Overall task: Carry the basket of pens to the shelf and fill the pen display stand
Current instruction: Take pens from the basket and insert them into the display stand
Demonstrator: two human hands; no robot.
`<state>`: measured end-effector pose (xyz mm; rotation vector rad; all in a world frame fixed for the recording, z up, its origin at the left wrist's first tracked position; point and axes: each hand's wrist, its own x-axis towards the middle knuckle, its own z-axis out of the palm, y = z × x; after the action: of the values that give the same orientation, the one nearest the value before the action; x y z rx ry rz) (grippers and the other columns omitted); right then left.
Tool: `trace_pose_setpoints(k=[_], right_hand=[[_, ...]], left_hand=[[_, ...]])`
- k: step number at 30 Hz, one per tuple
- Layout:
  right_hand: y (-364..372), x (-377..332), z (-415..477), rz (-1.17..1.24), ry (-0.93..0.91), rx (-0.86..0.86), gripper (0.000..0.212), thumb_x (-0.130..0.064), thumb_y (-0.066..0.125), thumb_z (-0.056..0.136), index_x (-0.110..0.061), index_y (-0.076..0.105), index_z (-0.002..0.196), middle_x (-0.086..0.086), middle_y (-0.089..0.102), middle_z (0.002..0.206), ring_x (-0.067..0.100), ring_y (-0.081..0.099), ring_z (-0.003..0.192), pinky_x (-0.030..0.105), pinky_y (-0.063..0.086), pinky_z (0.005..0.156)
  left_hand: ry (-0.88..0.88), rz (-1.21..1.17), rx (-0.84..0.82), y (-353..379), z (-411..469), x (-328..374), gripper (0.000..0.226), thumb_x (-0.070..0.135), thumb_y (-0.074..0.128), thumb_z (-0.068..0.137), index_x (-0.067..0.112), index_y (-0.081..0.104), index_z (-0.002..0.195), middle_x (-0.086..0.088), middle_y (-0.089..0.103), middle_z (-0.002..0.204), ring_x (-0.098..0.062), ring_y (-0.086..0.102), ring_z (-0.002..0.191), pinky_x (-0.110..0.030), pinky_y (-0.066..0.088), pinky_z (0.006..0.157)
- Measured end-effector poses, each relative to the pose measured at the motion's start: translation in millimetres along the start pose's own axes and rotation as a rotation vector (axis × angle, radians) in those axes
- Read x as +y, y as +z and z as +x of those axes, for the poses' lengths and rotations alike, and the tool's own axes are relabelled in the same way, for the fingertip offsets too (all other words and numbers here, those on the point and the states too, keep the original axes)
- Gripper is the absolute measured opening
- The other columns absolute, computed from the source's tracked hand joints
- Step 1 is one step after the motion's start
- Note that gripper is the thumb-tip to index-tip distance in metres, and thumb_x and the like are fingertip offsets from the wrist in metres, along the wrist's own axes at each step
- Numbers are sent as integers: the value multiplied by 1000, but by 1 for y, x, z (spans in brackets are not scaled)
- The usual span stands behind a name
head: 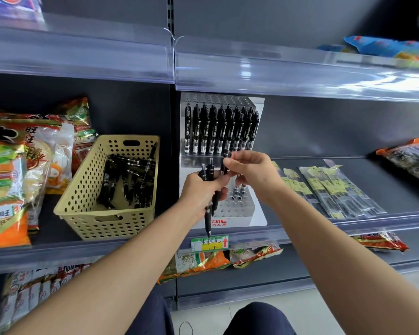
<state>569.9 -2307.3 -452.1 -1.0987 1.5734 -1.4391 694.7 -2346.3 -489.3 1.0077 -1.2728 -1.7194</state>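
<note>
Head view: the left hand (198, 192) is in front of the stand with its grip wrapped around a bundle of black click pens (207, 217). Their clicker tops poke up above the fist and the tips hang down below it, the longest reaching almost to the green and yellow price tag (209, 243) on the shelf edge. Just beside it, the right hand (249, 175) has its wrist bent and fingers curled, and its grip pinches the upper end of one single black pen (223, 168) between fingertip and thumb. That pen is tilted, its lower part running down against the bundle.

Both forearms reach in from below and meet over the lower tier of the white plastic pen display stand (246, 209), a stepped block drilled with rows of round holes. A few holes near the right hand look filled. The upper tier is packed with upright black pens (220, 131), glossy, with clear sections low on the barrel.

To the left, on the same dark grey metal shelf (392, 194), sits the beige perforated plastic basket (82, 189) with a loose heap of black pens (128, 180) in it. Clear-sleeved slim packets (324, 189) fan out to the right, and crinkly orange snack bags (10, 177) are on the far left.
</note>
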Motion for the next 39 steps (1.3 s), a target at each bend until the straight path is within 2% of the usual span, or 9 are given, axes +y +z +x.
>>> trace_pose_setpoints(k=[5, 10, 14, 18, 24, 29, 32, 35, 39], right_hand=[[2, -2, 2, -70, -47, 60, 17, -11, 78, 76, -12, 62, 76, 0, 64, 62, 9, 59, 52, 22, 47, 48], [3, 0, 9, -148, -106, 250, 17, -18, 79, 77, -16, 63, 82, 6, 70, 73, 19, 66, 62, 33, 56, 61], [3, 2, 13, -434, -229, 395, 17, -26, 76, 80, -13, 70, 89, -1, 69, 76, 16, 64, 68, 30, 56, 70], [8, 7, 10, -589, -315, 439, 18, -25, 73, 82, -7, 72, 87, 1, 69, 72, 20, 64, 70, 35, 55, 72], [11, 11, 12, -635, -346, 491, 18, -24, 70, 84, -6, 71, 82, 5, 70, 72, 25, 64, 69, 40, 55, 70], [11, 20, 14, -678, -288, 477, 19, -24, 70, 84, -6, 70, 85, 5, 70, 73, 24, 64, 69, 36, 55, 68], [10, 28, 14, -751, -261, 456, 15, -24, 68, 85, -10, 70, 90, 0, 67, 73, 19, 61, 68, 31, 53, 65], [12, 34, 15, -804, -224, 446, 18, -26, 67, 85, -14, 65, 98, -1, 67, 81, 20, 61, 73, 32, 53, 66], [15, 37, 15, -934, -149, 447, 16, -32, 65, 85, -17, 68, 82, 2, 69, 74, 22, 62, 68, 26, 48, 56]], left_hand=[[2, 39, -27, -1, 1, -1, 9, 11, 64, 91, 4, 67, 88, -10, 70, 79, -22, 67, 74, -36, 57, 74], [7, 134, 159, -6, 10, -5, 14, 29, 66, 89, 18, 66, 80, -14, 72, 99, -29, 66, 94, -49, 49, 93], [26, 102, 209, -10, 10, -2, 11, 27, 60, 94, 16, 60, 91, -1, 66, 77, -13, 58, 64, -30, 52, 62], [0, 116, 198, -13, 11, -2, 32, 35, 55, 95, 7, 57, 111, 5, 42, 51, -9, 34, 39, -21, 29, 40], [-25, 89, 127, -16, 10, 1, 53, 46, 51, 95, 14, 37, 135, 6, 33, 53, -8, 28, 40, -22, 25, 42], [1, 62, 121, -15, 8, 0, 17, 11, 38, 96, 17, 36, 113, -1, 32, 65, -13, 28, 50, -27, 26, 50], [17, 118, 128, -15, 9, -2, 23, 6, 36, 96, 27, 35, 86, -2, 35, 67, -13, 32, 53, -28, 27, 51], [43, 143, 117, -15, 10, -3, 11, 8, 39, 97, 15, 41, 90, -2, 41, 65, -13, 36, 54, -28, 30, 51], [69, 122, 112, -14, 9, 0, 4, 14, 42, 100, 11, 44, 98, -1, 42, 64, -11, 36, 52, -25, 32, 50]])
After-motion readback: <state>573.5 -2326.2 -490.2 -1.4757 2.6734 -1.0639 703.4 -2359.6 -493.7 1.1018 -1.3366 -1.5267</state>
